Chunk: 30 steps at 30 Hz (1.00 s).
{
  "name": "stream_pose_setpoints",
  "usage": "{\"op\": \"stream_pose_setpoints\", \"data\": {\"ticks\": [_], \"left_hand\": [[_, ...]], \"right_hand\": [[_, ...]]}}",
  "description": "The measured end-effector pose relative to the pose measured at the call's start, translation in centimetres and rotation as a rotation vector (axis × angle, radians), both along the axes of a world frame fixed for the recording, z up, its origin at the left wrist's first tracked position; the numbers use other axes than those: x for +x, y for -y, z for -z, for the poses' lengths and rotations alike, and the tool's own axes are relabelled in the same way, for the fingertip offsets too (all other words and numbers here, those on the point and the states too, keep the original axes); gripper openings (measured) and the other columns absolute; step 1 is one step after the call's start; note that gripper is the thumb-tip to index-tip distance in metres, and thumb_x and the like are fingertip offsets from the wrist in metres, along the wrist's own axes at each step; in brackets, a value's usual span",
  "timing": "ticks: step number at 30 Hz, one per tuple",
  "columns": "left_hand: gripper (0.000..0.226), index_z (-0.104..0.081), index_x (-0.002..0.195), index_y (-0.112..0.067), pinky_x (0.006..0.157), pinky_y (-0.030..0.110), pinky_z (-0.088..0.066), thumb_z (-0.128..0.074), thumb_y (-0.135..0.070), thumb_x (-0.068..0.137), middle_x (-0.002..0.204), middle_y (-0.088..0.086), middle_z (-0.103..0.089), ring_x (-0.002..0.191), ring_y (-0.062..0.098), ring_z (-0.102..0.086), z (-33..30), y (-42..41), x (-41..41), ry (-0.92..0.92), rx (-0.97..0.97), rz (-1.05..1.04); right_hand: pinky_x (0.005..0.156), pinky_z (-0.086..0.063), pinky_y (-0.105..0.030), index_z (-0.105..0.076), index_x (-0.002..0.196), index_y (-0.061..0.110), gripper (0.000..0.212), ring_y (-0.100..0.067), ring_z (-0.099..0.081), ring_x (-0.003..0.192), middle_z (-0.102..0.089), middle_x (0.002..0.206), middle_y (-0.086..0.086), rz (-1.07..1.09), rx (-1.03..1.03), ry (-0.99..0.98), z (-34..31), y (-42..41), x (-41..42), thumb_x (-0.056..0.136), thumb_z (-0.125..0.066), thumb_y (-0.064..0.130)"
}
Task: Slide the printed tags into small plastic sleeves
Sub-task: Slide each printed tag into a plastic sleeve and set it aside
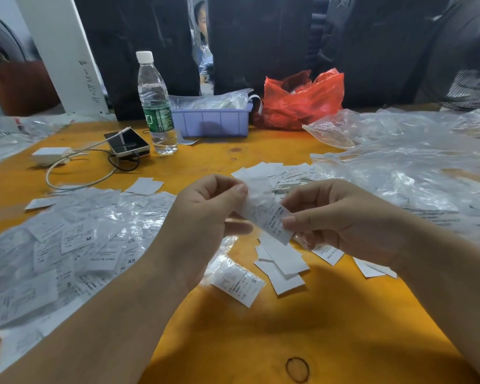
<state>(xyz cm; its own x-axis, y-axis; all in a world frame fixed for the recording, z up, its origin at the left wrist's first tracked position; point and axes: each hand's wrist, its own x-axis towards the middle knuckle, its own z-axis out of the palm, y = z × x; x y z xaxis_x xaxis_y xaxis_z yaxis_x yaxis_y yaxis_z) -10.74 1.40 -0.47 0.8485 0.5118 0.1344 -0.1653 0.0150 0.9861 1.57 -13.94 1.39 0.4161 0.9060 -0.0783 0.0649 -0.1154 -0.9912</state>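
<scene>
Holding a printed tag (272, 218) between them at the middle of the frame, the two hands hover just above the orange table (261, 328). The left hand (203, 217) has its grip curled, thumb and forefinger pinching the upper-left end of a clear plastic sleeve (257, 191), which blurs into the white papers behind it. The right hand (341, 217) pinches the lower-right end of the tag between thumb and fingers. The tag's long axis runs on a diagonal, from upper left down to lower right, its printed face turned up toward the camera; its upper end lies at or inside the sleeve's mouth, though how far it reaches in is not clear.

Below the hands, a sleeved tag marked S (237, 284) lies flat on the table, and just right of it a few blank white tags (284, 261) overlap one another. At the left of the frame spreads a heap of filled sleeves (67, 245), with size letters M, XS and S readable. Behind the hands, loose tags (272, 173) lie scattered, and the right side holds a pile of crumpled clear plastic (399, 167).

In the upper middle stand a water bottle (155, 106) with a white cap, a lilac tray (214, 121) and a red plastic bag (302, 98). Left of the bottle lie a phone (128, 142), a white charger (52, 155) and its cable. A rubber band (297, 370) lies near the bottom edge.
</scene>
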Motion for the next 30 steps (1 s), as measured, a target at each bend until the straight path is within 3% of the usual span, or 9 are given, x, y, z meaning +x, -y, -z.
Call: {"op": "stream_pose_setpoints", "data": {"ticks": [2,4,6,9,14,17,21,30], "left_hand": [[0.013,-0.063,0.084,-0.01,0.054,0.028,-0.058,-0.057,-0.013,0.095,0.088,0.019,-0.071,0.072,0.027,-0.068,-0.3,-0.2,-0.1,0.017,-0.035,-0.062],[0.009,-0.064,0.087,-0.011,0.051,0.026,-0.054,-0.059,-0.013,0.094,0.085,0.012,-0.072,0.065,0.017,-0.066,-0.4,-0.2,-0.2,0.035,-0.054,-0.113],[0.007,-0.065,0.089,-0.012,0.05,0.025,-0.053,-0.06,-0.014,0.093,0.083,0.007,-0.074,0.063,0.015,-0.066,-0.4,-0.3,-0.1,0.037,-0.043,-0.136],[0.006,-0.065,0.088,-0.013,0.05,0.024,-0.052,-0.061,-0.014,0.092,0.084,0.007,-0.074,0.063,0.016,-0.065,-0.4,-0.3,-0.2,0.034,-0.018,-0.134],[0.004,-0.065,0.09,-0.01,0.052,0.024,-0.055,-0.063,-0.014,0.091,0.073,0.003,-0.072,0.059,0.013,-0.064,0.0,0.1,-0.3,0.012,0.195,-0.108],[0.006,-0.067,0.087,-0.014,0.053,0.024,-0.056,-0.065,-0.018,0.09,0.069,0.002,-0.072,0.055,0.013,-0.064,0.2,0.5,-0.3,0.015,0.314,-0.081],[0.008,-0.068,0.083,-0.016,0.053,0.022,-0.054,-0.066,-0.02,0.09,0.066,0.0,-0.071,0.053,0.011,-0.062,0.3,0.8,-0.2,-0.001,0.357,-0.022],[0.01,-0.067,0.081,-0.016,0.052,0.02,-0.052,-0.066,-0.021,0.091,0.066,-0.001,-0.07,0.052,0.01,-0.06,0.4,0.7,-0.1,-0.015,0.381,-0.04]], "right_hand": [[0.053,-0.048,-0.019,-0.071,0.074,0.01,0.006,-0.016,-0.048,0.055,-0.07,0.085,-0.018,0.033,-0.001,-0.01,0.1,0.0,0.2,0.077,-0.069,0.005],[0.051,-0.047,-0.019,-0.066,0.083,0.003,0.004,-0.015,-0.049,0.055,-0.071,0.085,-0.017,0.069,0.001,-0.024,0.2,0.0,0.4,0.083,-0.064,-0.001],[0.05,-0.047,-0.02,-0.061,0.093,-0.003,0.009,-0.016,-0.05,0.054,-0.071,0.082,-0.014,0.098,0.005,-0.025,0.2,0.0,0.5,0.085,-0.062,-0.004],[0.054,-0.048,-0.024,-0.063,0.094,0.0,0.012,-0.016,-0.054,0.055,-0.072,0.081,-0.013,0.13,0.018,-0.013,0.2,-0.1,0.6,0.085,-0.06,-0.007],[0.055,-0.05,-0.025,-0.065,0.107,0.001,0.024,-0.016,-0.059,0.059,-0.071,0.079,-0.011,0.2,0.044,-0.049,0.3,-0.2,0.8,0.083,-0.064,0.003],[0.056,-0.05,-0.026,-0.067,0.099,0.004,0.028,-0.017,-0.061,0.062,-0.071,0.08,-0.01,0.211,0.057,-0.07,0.2,-0.3,0.7,0.073,-0.069,0.015],[0.056,-0.048,-0.027,-0.069,0.077,0.011,0.015,-0.019,-0.059,0.062,-0.069,0.083,-0.013,0.189,0.089,-0.103,0.1,-0.2,0.6,0.066,-0.07,0.021],[0.054,-0.048,-0.026,-0.075,0.097,0.004,0.034,-0.019,-0.056,0.062,-0.068,0.084,-0.014,0.165,0.144,-0.14,0.3,-0.3,0.8,0.067,-0.068,0.02]]}}
